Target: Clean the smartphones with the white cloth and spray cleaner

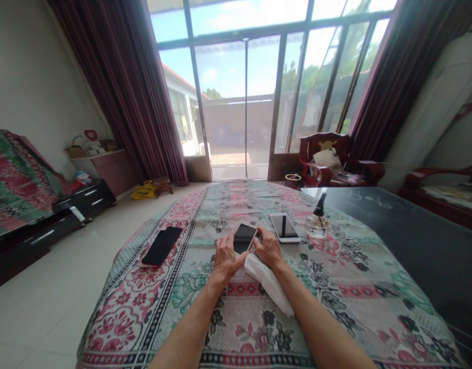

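Note:
A smartphone (244,238) with a dark screen and pale edge is between my two hands, low over the cloth-covered table. My left hand (225,258) grips its left edge, fingers along the side and thumb near the bottom. On the opposite edge, my right hand (269,248) has its fingers curled round the phone. A white folded cloth or tissue (270,285) lies beneath my right wrist, its upper end close to both thumbs. To the right rests a white phone (284,228), screen up. A black phone (162,246) lies further left.
A clear round bottle (316,226) with a black top stands right of the white phone. The patterned tablecloth (255,328) covers the table. A dark surface (390,230) adjoins on the right. Beyond are a wooden chair (324,154), glass doors and a yellow bag (142,190).

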### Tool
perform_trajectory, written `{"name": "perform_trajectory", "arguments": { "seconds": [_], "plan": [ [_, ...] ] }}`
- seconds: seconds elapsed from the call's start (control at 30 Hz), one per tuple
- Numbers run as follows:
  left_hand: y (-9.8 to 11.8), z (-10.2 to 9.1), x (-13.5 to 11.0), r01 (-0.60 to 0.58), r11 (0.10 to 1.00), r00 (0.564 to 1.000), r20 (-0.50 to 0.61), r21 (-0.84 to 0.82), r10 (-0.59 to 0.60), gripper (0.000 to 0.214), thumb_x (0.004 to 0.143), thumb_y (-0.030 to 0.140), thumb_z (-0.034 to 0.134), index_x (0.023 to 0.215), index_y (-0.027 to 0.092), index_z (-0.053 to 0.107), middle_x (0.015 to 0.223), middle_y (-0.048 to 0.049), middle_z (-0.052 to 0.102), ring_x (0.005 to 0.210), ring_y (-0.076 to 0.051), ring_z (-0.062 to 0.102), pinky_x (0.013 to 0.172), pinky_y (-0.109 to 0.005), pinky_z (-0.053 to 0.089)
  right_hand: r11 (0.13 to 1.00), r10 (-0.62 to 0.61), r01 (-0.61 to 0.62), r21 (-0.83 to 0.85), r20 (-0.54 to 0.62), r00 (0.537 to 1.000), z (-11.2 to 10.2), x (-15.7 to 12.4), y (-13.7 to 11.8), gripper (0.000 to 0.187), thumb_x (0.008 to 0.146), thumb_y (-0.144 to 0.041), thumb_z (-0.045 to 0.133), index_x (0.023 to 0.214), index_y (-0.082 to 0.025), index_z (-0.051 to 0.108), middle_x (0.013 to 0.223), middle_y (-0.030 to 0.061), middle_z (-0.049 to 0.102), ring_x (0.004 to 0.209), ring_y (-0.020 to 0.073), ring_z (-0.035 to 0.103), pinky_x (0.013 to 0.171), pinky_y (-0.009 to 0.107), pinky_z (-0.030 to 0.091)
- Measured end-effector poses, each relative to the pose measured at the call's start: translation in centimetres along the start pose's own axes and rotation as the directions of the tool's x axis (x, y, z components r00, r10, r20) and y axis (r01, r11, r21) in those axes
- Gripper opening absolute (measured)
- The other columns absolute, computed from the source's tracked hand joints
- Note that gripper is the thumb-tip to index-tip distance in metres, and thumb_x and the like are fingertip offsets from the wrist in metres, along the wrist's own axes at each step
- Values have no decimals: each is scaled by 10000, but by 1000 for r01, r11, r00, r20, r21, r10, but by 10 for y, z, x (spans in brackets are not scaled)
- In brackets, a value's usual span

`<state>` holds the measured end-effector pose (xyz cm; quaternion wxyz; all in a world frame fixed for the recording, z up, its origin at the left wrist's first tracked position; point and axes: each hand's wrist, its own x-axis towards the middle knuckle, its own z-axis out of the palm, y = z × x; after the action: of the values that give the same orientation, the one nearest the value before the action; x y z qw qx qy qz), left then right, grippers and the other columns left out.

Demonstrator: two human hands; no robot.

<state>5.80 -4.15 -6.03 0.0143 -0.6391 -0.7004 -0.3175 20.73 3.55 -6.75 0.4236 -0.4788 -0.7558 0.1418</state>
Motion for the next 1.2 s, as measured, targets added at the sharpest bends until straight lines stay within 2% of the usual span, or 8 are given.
{"name": "perform_trajectory", "arguments": {
  "seconds": [0.17,0.4,0.7,0.97,1.2],
  "plan": [
    [6,-2,-1,-69,998,998,-7,-2,69,659,749,431,635,1307,105,503,1171,-162,580,1060,-305,531,972,-389,393,1000,-10,11,-15,54,998,0,2,3,440,779,-218,477,1195,-117,579,1142,143,643,1094,254,562,981,389,417],
    [6,-4,0,-10,997,999,50,-74,14,735,701,397,660,1343,99,464,1191,-155,565,1089,-297,524,977,-382,404,999,-31,32,-4,39,999,0,2,2,423,772,-230,500,1175,-145,592,1070,123,669,1018,251,595,945,400,439],
    [-3,-1,3,-61,985,992,104,-161,78,795,662,362,695,1366,101,429,1247,-160,542,1132,-304,508,996,-392,402,999,-4,2,34,58,998,-4,1,1,430,769,-249,495,1169,-135,604,1121,133,664,1062,249,592,971,388,430],
    [-2,-6,2,-101,984,989,91,-148,116,743,678,328,690,1354,152,437,1189,-130,556,1115,-284,524,990,-393,416,999,8,-11,40,73,997,-6,1,0,377,774,-241,492,1113,-153,633,1117,110,674,1052,230,602,971,356,427],
    [1,-5,1,-131,967,988,47,-217,144,750,685,286,670,1368,127,405,1177,-136,551,1120,-269,539,984,-379,442,998,45,-48,33,74,996,-10,1,-4,368,779,-238,493,1110,-155,631,1071,99,693,1006,210,630,941,325,450]
  ]
}}
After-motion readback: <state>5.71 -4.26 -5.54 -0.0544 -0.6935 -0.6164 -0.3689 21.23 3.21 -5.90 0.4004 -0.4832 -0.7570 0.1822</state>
